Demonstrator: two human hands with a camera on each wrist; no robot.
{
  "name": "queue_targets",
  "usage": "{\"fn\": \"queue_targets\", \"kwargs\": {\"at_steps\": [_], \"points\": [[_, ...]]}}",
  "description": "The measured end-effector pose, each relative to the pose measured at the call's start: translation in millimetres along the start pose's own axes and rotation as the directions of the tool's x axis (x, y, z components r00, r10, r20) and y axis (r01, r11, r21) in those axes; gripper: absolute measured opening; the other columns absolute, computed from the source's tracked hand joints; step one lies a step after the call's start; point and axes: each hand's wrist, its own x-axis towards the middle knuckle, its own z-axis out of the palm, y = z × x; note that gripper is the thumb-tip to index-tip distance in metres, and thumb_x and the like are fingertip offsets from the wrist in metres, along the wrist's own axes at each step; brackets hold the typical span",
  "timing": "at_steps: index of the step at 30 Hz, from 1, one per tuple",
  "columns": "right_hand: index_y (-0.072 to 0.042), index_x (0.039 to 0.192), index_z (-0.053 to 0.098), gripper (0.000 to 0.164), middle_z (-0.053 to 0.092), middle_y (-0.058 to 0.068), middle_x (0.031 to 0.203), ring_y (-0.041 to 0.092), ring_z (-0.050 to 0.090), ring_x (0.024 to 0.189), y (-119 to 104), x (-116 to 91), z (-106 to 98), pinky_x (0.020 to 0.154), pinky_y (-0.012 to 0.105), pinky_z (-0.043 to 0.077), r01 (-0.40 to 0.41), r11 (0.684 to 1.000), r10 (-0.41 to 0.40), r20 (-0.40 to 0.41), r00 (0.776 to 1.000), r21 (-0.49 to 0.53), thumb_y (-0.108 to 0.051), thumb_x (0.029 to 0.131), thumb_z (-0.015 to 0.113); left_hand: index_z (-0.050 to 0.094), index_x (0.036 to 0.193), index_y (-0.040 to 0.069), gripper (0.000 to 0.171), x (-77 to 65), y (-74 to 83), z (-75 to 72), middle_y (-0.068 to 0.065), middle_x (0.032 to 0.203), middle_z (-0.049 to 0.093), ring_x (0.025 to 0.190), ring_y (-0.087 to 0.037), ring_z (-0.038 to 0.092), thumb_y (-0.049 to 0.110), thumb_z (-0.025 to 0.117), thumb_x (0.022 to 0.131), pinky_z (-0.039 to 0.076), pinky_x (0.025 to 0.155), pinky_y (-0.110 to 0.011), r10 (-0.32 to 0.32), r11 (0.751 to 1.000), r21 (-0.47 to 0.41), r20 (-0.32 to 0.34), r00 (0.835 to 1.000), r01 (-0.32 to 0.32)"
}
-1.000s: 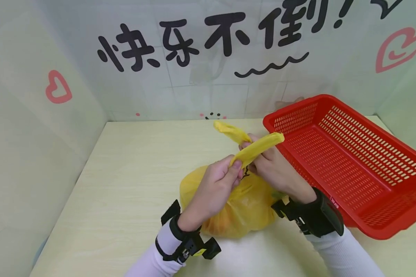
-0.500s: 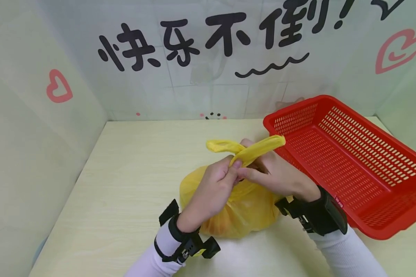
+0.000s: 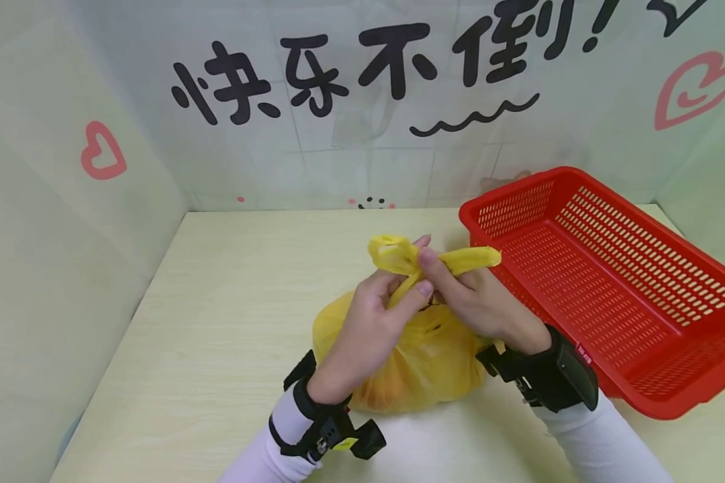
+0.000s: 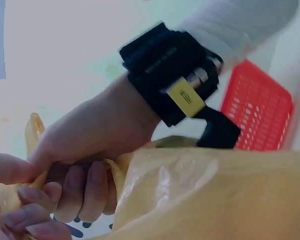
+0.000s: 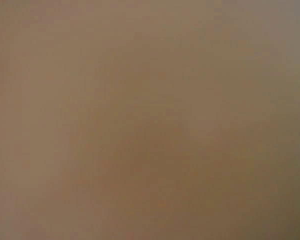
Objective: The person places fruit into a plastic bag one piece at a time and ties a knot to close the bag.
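Note:
A full yellow plastic bag (image 3: 423, 376) sits on the table, something orange showing faintly through its side. Above it, my left hand (image 3: 374, 322) pinches one of the bag's twisted handles between thumb and fingers. My right hand (image 3: 480, 295) grips the handles close beside it, thumb pressed on the plastic where they cross. One handle end (image 3: 474, 258) sticks out to the right; a looped end (image 3: 391, 253) stands up at the left. In the left wrist view, the right hand's curled fingers (image 4: 85, 187) hold the bag's top (image 4: 121, 175). The right wrist view is only a brown blur.
A red plastic basket (image 3: 586, 295) with slotted walls stands to the right, close to the right forearm. The pale wooden table (image 3: 229, 302) extends to the left. A back wall (image 3: 362, 168) with black lettering and side walls enclose the table.
The right hand has shifted its hold, its thumb now over the crossing. The left handle has gone from a straight strip to a loop, and the right end has tipped lower. The left hand barely moved.

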Motion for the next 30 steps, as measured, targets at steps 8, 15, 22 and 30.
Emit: {"fn": "queue_targets", "kwargs": {"at_steps": [8, 15, 22, 30], "points": [[-0.006, 0.08, 0.052, 0.05, 0.042, 0.004, 0.064, 0.015, 0.042, 0.057, 1.3, -1.3, 0.0, 0.057, 0.024, 0.038, -0.014, 0.998, 0.012, 0.032, 0.999, 0.058, -0.046, 0.105, 0.036, 0.068, 0.113, -0.005, 0.024, 1.4, -2.7, 1.5, 0.001, 0.098, 0.071, 0.084, -0.012, 0.063, 0.008, 0.068, 0.092, 0.055, 0.079, -0.024, -0.055, 0.964, -0.265, -0.139, 0.989, 0.017], [-0.008, 0.07, 0.055, 0.049, 0.051, 0.001, 0.057, 0.016, 0.046, 0.05, 1.9, -1.7, 0.2, 0.05, 0.026, 0.04, 0.103, 0.994, -0.1, -0.083, 0.992, 0.028, -0.039, 0.105, 0.042, 0.073, 0.104, -0.001, 0.018, 0.6, -2.4, 2.9, -0.013, 0.093, 0.073, 0.082, -0.013, 0.065, 0.011, 0.069, 0.091, 0.055, 0.077, -0.024, 0.042, 0.991, -0.117, -0.24, 0.97, -0.071], [0.0, 0.085, 0.06, 0.043, 0.063, -0.001, 0.07, 0.018, 0.061, 0.062, 6.0, -1.3, -4.4, 0.062, 0.026, 0.054, 0.056, 0.986, -0.032, -0.152, 0.988, 0.158, -0.033, 0.106, 0.041, 0.07, 0.095, -0.003, 0.019, 2.8, -2.3, 3.4, -0.003, 0.067, 0.048, 0.067, -0.021, 0.047, 0.015, 0.063, 0.097, 0.038, 0.064, -0.022, 0.027, 0.996, -0.08, -0.267, 0.963, -0.05], [-0.006, 0.096, 0.062, 0.037, 0.052, 0.007, 0.07, 0.02, 0.049, 0.063, 7.9, 2.5, -4.4, 0.06, 0.026, 0.045, 0.051, 0.977, -0.061, 0.045, 0.997, 0.207, -0.04, 0.103, 0.048, 0.065, 0.088, -0.003, 0.016, 2.8, -3.5, 3.4, -0.008, 0.068, 0.053, 0.066, -0.016, 0.052, 0.011, 0.063, 0.096, 0.043, 0.066, -0.023, 0.071, 0.996, -0.03, -0.28, 0.957, -0.083]]}}
